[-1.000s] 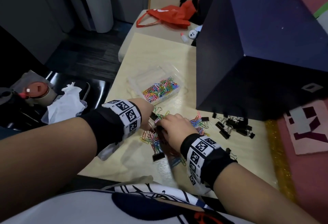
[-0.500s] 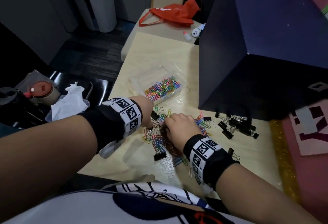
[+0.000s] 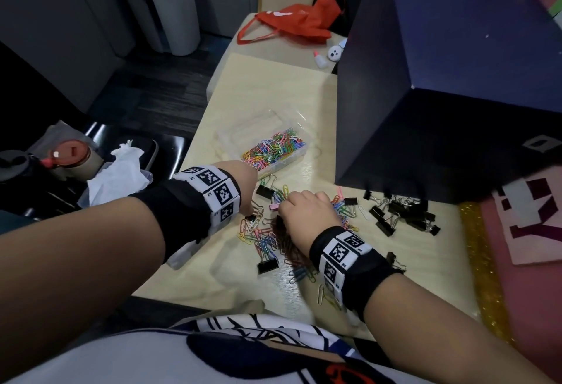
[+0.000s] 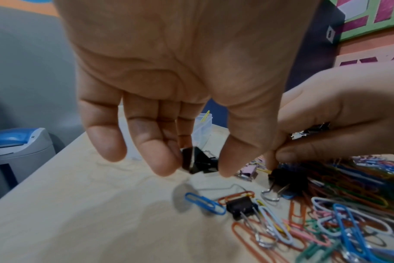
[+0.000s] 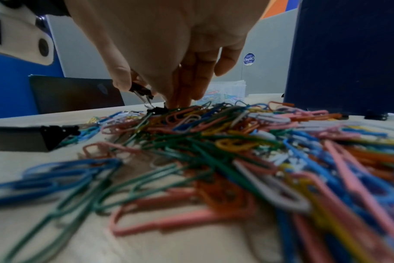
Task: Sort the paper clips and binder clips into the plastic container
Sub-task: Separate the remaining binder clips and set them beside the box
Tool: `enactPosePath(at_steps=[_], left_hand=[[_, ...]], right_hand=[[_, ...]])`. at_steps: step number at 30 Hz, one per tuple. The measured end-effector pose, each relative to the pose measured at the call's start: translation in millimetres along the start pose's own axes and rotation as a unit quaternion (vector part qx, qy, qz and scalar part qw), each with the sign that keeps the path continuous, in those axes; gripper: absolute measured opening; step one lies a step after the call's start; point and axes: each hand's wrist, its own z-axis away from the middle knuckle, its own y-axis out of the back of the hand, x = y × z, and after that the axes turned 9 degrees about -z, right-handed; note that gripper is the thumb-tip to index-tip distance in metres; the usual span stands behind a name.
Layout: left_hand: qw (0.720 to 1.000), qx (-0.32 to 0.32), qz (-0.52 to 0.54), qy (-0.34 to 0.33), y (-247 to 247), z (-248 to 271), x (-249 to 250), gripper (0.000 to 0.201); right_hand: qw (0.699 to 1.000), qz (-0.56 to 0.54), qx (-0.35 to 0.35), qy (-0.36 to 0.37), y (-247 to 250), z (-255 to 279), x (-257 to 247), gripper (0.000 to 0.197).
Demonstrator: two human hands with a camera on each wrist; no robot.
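Note:
A clear plastic container [image 3: 237, 134] lies on the pale table [image 3: 267, 85], its near half filled with coloured paper clips [image 3: 276, 148]. Loose paper clips [image 3: 264, 240] and small black binder clips are mixed in a pile under my hands. More black binder clips [image 3: 401, 213] lie grouped to the right. My left hand [image 3: 248, 192] hangs over the pile's left edge with relaxed fingers [image 4: 162, 160], holding nothing. A black binder clip [image 4: 198, 162] lies on the table behind them. My right hand [image 3: 304, 210] pinches a small black binder clip [image 5: 142, 92] at the pile.
A large dark blue box [image 3: 441, 95] stands close on the right, just behind the binder clips. A red bag [image 3: 292, 25] and a small glue bottle [image 3: 319, 60] lie at the far end. Left of the table edge, a black chair holds tissue [image 3: 118, 171] and a cup [image 3: 73, 155].
Both hands stay over the clip pile. My right hand has crept slightly away from me across it, and the left fingers have drawn a little apart from it.

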Motion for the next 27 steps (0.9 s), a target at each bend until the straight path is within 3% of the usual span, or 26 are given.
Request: enactPosePath(at_steps=[11,14,20,23,27], left_hand=[[1.000,-0.011,-0.008,0.011,-0.4,3.9,-1.4,0.041],[1.000,-0.009,-0.012,0.000,-1.2,3.9,-1.3,0.043],[0.997,-0.014,-0.030,-0.069,5.5,-1.9,16.7,0.039],[0.995,0.002,-0.016,-0.098,18.0,-5.9,32.6,0.039],[0.991,0.014,-0.011,-0.133,31.2,-14.7,59.9,0.043]], right_hand=[[1.000,-0.025,-0.007,-0.003,-4.1,-5.4,-3.3,0.030],[0.997,-0.078,0.025,-0.006,-4.8,-0.7,-4.4,0.023],[0.972,-0.189,0.080,-0.117,3.0,24.5,16.0,0.012],[0.963,-0.190,0.093,-0.166,2.4,42.9,35.4,0.018],[0.949,-0.184,0.124,-0.223,0.9,67.1,62.9,0.011]])
